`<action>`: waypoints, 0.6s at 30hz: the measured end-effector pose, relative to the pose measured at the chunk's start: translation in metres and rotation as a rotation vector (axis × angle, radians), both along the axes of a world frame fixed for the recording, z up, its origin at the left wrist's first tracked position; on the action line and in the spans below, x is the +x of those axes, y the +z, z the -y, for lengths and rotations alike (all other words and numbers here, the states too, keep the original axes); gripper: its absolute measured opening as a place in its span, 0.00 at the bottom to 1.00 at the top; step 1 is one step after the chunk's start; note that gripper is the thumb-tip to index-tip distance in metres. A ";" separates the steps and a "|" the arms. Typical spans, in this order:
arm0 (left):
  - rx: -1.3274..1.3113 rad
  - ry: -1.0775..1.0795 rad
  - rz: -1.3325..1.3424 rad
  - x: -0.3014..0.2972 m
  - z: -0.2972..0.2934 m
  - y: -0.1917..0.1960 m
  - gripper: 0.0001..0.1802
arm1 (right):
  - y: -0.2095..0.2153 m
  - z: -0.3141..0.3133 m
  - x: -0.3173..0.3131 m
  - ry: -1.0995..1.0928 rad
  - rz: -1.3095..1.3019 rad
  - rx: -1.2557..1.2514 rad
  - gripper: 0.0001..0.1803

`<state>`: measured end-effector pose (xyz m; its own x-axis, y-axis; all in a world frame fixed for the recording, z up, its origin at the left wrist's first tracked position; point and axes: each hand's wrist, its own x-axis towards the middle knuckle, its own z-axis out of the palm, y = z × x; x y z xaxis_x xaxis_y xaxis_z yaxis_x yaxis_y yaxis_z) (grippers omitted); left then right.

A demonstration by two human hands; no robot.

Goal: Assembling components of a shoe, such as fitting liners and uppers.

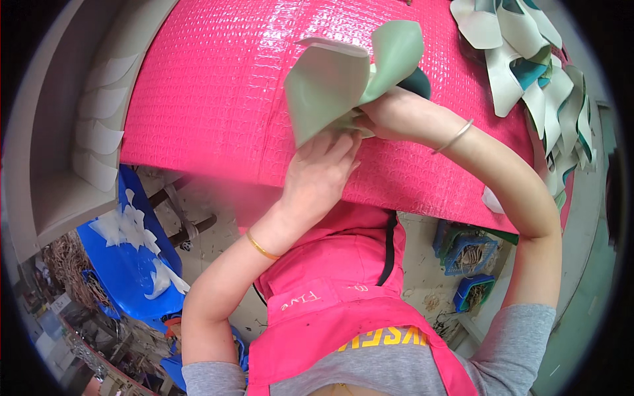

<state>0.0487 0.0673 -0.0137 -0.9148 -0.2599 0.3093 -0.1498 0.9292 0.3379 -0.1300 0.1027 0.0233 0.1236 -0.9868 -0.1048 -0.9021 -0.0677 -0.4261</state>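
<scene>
A pale green shoe upper (327, 82), apparently of leather or similar sheet, stands curled above the pink table cover (205, 125). One of its flaps rises at the right, and a dark teal patch shows behind it. My left hand (318, 168) presses bent fingers together at the upper's lower edge. From the right, my right hand (395, 113) closes on the same edge, its fingertips close to those of the left. The folds and my fingers hide exactly what is pinched between them.
Similar pale uppers with teal linings (512, 76) lie overlapped along the table's right side. At left, a grey shelf unit (49, 152) holds several thin pale pieces (99, 135). White scraps (132, 228) lie on a blue surface (142, 290) below. Blue baskets (470, 256) stand under the table.
</scene>
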 end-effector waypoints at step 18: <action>-0.096 0.007 -0.058 -0.015 -0.014 -0.004 0.22 | 0.031 0.004 -0.039 -0.004 0.090 0.417 0.19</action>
<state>0.0337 0.0817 -0.0180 -0.8929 -0.2327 0.3854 -0.1389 0.9567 0.2558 -0.1688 0.0988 0.0543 0.1470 -0.8625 -0.4843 -0.8598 0.1306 -0.4936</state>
